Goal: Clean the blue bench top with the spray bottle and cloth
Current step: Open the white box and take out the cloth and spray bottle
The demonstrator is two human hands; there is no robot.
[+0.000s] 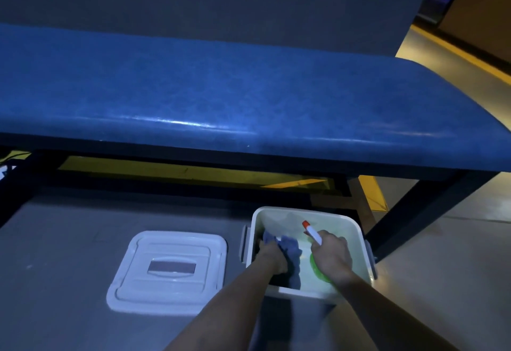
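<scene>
Spray bottle (313, 236) nozzle seemingly up-left.

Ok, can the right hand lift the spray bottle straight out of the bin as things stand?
Probably yes. The right hand already grips the spray bottle inside the open white bin; the lid lies on the floor beside it, and the left hand holds the cloth apart.

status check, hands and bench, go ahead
Left hand grips cloth, right hand grips spray bottle, both inside white bin. Bench top untouched. Lid off, nothing blocking.
</scene>
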